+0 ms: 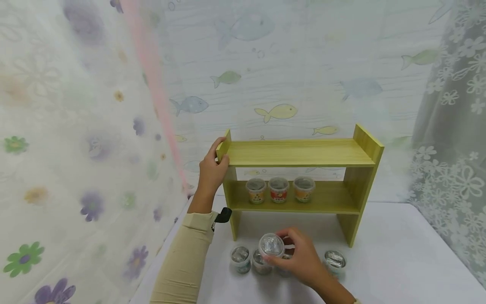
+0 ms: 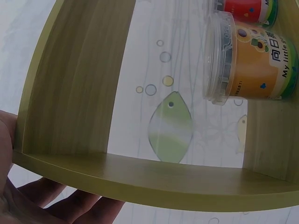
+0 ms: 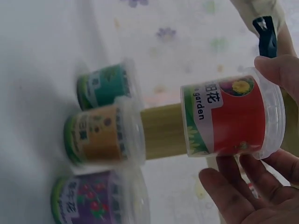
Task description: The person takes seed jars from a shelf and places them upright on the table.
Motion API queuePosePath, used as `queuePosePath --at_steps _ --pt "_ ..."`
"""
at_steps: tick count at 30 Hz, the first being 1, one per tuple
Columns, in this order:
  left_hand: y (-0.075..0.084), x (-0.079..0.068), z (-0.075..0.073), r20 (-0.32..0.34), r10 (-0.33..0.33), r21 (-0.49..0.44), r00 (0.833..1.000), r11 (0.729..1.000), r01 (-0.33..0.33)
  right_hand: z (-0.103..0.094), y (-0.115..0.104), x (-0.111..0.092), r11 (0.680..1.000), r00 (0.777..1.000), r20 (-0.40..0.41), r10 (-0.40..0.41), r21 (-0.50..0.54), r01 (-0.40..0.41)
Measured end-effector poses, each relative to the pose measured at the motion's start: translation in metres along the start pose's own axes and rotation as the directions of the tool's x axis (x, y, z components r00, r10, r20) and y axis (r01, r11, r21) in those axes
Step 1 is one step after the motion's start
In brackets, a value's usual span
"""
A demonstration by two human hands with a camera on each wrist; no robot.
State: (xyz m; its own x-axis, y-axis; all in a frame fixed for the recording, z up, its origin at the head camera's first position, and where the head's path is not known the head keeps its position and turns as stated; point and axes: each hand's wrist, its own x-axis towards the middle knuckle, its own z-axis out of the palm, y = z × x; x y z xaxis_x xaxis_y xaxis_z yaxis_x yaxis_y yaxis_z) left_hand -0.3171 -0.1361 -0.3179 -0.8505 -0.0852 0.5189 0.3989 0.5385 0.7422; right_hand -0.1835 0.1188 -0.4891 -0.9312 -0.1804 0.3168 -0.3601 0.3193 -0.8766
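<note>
My left hand (image 1: pixel 213 169) grips the upper left side panel of a small yellow-green wooden shelf (image 1: pixel 296 154), thumb in front and fingers round the outer side. My right hand (image 1: pixel 301 257) pinches a clear lidded plastic tub (image 1: pixel 271 245) near its rim, raised above the table. A red label with a flower picture shows on this tub (image 3: pixel 238 116) in the right wrist view. Below it on the table stand a teal-labelled tub (image 3: pixel 105 86), an orange-labelled tub (image 3: pixel 100 135) and a purple-labelled tub (image 3: pixel 96 198). The right hand partly hides the purple one in the head view.
On the shelf's middle board (image 1: pixel 330 198) stand an orange-labelled tub (image 1: pixel 256 192), a red-labelled tub (image 1: pixel 279 191) and another orange-labelled tub (image 1: pixel 303 191). One more tub (image 1: pixel 335 261) stands on the white table (image 1: pixel 410 253), right of my right hand. Patterned curtains hang behind and beside the table.
</note>
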Motion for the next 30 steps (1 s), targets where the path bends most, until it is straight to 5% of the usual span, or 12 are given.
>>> queuePosePath --at_steps 11,21,30 --pt "-0.002 0.002 0.001 -0.006 0.015 0.002 1.000 1.000 -0.015 0.027 0.001 -0.014 0.996 0.999 0.042 -0.025 -0.090 0.029" --pt "-0.003 0.002 0.003 -0.007 0.018 0.006 1.000 1.000 -0.018 0.050 0.009 -0.024 0.986 0.980 0.142 -0.138 -0.080 0.150" --pt "-0.003 0.001 0.001 -0.009 0.016 0.004 1.000 1.000 -0.016 0.063 0.011 -0.027 0.985 0.973 0.214 -0.091 -0.121 0.119"
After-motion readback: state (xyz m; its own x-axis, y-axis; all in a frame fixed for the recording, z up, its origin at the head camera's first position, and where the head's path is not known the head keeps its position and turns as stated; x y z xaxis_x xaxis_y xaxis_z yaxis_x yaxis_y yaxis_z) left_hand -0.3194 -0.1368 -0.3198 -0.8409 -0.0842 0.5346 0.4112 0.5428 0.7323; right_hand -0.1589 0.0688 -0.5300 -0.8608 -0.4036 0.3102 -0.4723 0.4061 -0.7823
